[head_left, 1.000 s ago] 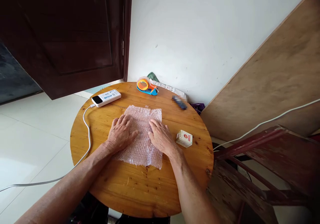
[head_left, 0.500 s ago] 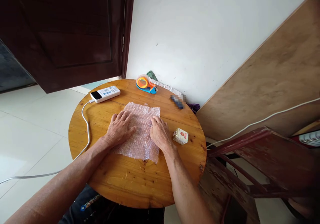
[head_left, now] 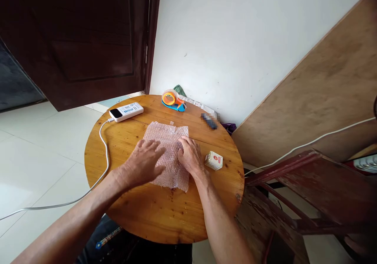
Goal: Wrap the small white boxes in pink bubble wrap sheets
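A sheet of pinkish clear bubble wrap (head_left: 165, 132) lies flat in the middle of the round wooden table (head_left: 147, 221). Over its left part my left hand (head_left: 143, 162) hovers, open, with fingers spread and slightly blurred. My right hand (head_left: 191, 156) rests on the sheet's right edge, thumb and forefinger apart, the other fingers partly hidden. Just right of that hand sits a small cream box (head_left: 214, 160) with a red mark on it.
At the back of the table stands an orange and blue tape dispenser (head_left: 173, 100). A white device (head_left: 126, 111) with a cable (head_left: 106, 150) lies at the left. Near the right rear is a dark pixelated item (head_left: 209, 121). A reddish wooden chair (head_left: 318, 185) stands at the right.
My left hand has lifted off the bubble wrap and come slightly nearer to me. My right hand stays at the right edge, its thumb now spread from the forefinger. The view has shifted slightly.
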Available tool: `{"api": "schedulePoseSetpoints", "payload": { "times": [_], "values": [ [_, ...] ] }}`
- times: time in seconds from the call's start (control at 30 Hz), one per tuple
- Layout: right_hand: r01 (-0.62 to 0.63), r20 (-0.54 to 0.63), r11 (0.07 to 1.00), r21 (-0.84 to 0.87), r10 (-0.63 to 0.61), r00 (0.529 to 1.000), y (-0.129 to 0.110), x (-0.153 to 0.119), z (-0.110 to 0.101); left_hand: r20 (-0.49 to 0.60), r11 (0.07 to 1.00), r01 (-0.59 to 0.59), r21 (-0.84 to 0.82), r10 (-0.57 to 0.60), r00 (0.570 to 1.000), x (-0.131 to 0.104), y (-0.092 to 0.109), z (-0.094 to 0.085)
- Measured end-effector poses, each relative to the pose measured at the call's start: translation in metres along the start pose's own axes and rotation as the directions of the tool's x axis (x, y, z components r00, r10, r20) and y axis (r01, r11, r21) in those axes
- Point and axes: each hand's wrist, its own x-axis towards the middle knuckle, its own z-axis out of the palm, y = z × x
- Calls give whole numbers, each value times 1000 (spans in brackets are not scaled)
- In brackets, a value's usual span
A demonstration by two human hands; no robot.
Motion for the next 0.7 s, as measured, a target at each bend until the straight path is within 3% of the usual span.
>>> {"api": "schedulePoseSetpoints", "payload": {
  "times": [0.17, 0.3, 0.4, 0.47, 0.6, 0.7],
  "values": [
    [49, -128, 995, 86, -38, 991, -2, 4, -3, 3, 974, -170, -151, 172, 985, -30, 30, 17],
    [73, -190, 965, 251, -25, 981, 19, -2, -36, 7, 945, -216, -247, 225, 974, -43, 30, 38],
    [-47, -106, 944, 328, 86, 991, 46, -21, -68, -28, 940, -227, -254, 227, 973, -46, 26, 45],
    [-165, -4, 947, 275, 173, 985, 63, -39, -79, -49, 941, -228, -249, 223, 974, -46, 25, 47],
    [-345, 77, 929, 133, 337, 938, 84, -67, -71, -49, 946, -225, -234, 220, 974, -46, 26, 46],
    [-402, 16, 888, 224, 409, 913, 80, -70, -64, -43, 946, -225, -234, 221, 974, -45, 27, 45]
  ]
}}
